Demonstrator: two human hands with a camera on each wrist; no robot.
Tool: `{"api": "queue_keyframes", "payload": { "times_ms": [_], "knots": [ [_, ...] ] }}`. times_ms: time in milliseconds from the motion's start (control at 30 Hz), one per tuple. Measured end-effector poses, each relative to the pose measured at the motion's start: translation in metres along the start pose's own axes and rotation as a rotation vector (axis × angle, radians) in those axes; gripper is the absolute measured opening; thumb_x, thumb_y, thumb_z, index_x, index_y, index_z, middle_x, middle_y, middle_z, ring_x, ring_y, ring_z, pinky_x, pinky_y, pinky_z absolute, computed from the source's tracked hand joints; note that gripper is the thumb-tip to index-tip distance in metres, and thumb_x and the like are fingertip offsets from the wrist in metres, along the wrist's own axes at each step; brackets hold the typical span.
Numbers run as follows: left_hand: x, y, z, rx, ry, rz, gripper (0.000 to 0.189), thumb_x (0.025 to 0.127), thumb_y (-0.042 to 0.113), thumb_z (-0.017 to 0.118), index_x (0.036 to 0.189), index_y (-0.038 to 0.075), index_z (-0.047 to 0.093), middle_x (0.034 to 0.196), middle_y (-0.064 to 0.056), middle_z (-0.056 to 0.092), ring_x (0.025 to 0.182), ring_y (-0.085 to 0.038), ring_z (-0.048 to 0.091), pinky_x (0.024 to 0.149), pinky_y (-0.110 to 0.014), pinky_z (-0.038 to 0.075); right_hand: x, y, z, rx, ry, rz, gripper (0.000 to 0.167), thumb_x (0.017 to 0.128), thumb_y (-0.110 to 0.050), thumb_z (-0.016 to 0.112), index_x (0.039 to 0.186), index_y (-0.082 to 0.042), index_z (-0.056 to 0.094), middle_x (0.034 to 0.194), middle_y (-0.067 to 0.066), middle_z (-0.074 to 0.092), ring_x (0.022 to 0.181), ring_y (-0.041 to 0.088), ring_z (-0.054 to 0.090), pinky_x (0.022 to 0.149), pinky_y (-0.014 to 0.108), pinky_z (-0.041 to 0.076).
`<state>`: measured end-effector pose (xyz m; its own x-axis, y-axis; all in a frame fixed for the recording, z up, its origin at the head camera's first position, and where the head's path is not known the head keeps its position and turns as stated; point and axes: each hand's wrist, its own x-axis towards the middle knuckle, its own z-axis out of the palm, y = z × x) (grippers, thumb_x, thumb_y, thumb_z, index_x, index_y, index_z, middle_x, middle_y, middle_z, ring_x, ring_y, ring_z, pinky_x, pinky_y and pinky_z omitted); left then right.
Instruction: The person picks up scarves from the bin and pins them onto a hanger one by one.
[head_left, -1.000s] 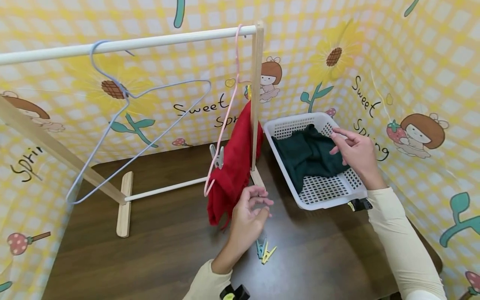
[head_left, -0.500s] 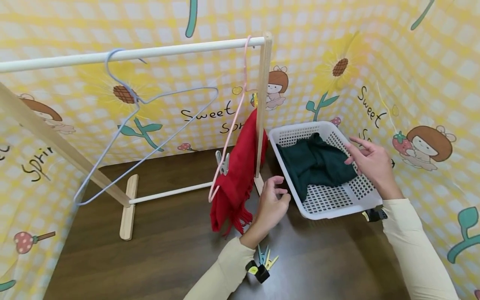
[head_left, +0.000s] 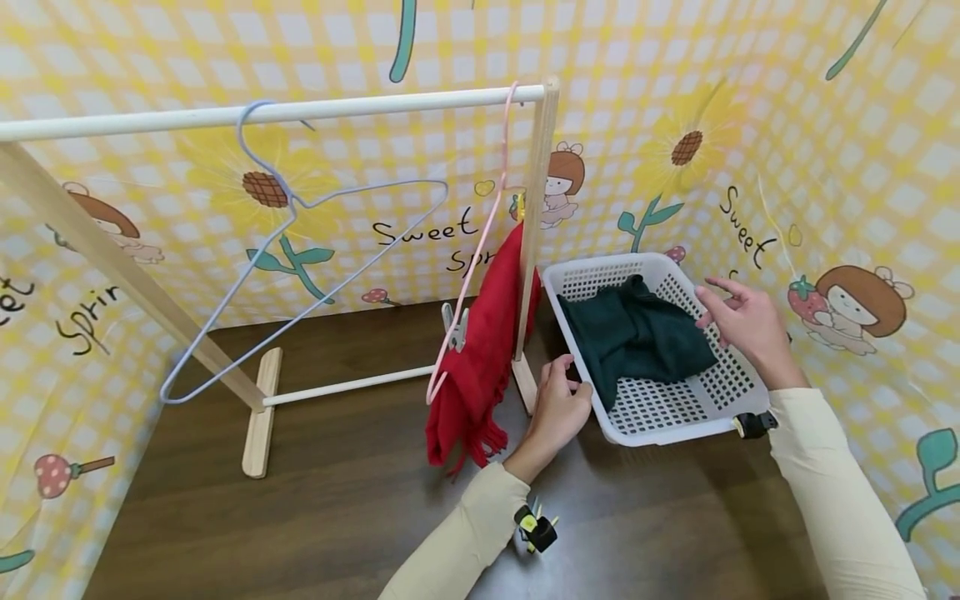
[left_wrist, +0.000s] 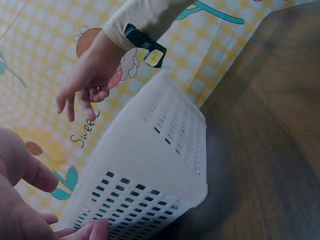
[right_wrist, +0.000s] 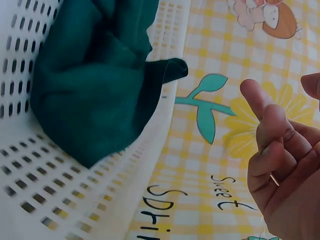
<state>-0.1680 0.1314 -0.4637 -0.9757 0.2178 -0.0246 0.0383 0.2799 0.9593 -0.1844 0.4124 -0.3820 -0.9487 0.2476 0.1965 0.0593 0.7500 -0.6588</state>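
Note:
A white plastic basket (head_left: 667,435) with holed walls stands on the table, and a crumpled dark green cloth (head_left: 637,333) lies in it. My left hand (head_left: 558,408) is at the basket's left wall, fingers loosely bent; the left wrist view shows its fingertips (left_wrist: 100,230) close to that wall, though contact is hard to tell. Over the right rim hovers my right hand (head_left: 750,329), its fingers relaxed and holding nothing. In the right wrist view the same hand (right_wrist: 290,160) appears beside the green cloth (right_wrist: 100,85), apart from it.
Left of the basket stands a wooden rack (head_left: 536,208) with a white rail (head_left: 390,103). A blue hanger (head_left: 247,267) and a pink hanger (head_left: 480,242) hang there. The pink one carries a red fringed scarf (head_left: 480,367) with a grey clip (head_left: 456,327). Small clothespins (head_left: 534,508) lie partly behind my left wrist.
My left hand has moved right, from beside the red scarf to the basket's left side. My right hand has shifted slightly right, outward over the rim. The head view has shifted a little.

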Motion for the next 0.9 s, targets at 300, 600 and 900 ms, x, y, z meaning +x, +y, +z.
{"api": "queue_keyframes", "payload": {
  "times_ms": [300, 600, 900],
  "knots": [
    [0.005, -0.01, 0.011, -0.023, 0.006, 0.021, 0.048, 0.099, 0.018, 0.056, 0.143, 0.001, 0.048, 0.132, -0.017, 0.055, 0.105, -0.024, 0.063, 0.092, -0.04, 0.051, 0.024, 0.009, -0.002, -0.045, -0.055, 0.001, 0.073, 0.095, -0.067, 0.053, 0.141, -0.011, 0.059, 0.081, -0.006, 0.074, 0.058, 0.028, 0.065, 0.05, 0.029, 0.046],
    [0.009, -0.013, 0.015, 0.001, -0.065, -0.041, 0.047, 0.102, 0.024, 0.044, 0.146, 0.006, 0.049, 0.136, -0.013, 0.058, 0.122, -0.026, 0.056, 0.106, -0.045, 0.045, 0.047, 0.017, 0.009, -0.184, -0.148, -0.033, 0.067, 0.099, -0.053, 0.058, 0.139, 0.001, 0.058, 0.105, 0.025, 0.073, 0.073, 0.029, 0.069, 0.058, 0.031, 0.048],
    [0.009, -0.011, 0.019, -0.027, -0.099, -0.119, 0.049, 0.104, 0.029, 0.038, 0.15, 0.014, 0.043, 0.147, -0.008, 0.056, 0.128, -0.025, 0.054, 0.11, -0.048, 0.042, 0.074, 0.019, 0.033, -0.285, -0.244, -0.089, 0.063, 0.097, -0.039, 0.066, 0.137, 0.01, 0.055, 0.119, 0.033, 0.066, 0.101, 0.042, 0.064, 0.086, 0.054, 0.052]
  ]
}}
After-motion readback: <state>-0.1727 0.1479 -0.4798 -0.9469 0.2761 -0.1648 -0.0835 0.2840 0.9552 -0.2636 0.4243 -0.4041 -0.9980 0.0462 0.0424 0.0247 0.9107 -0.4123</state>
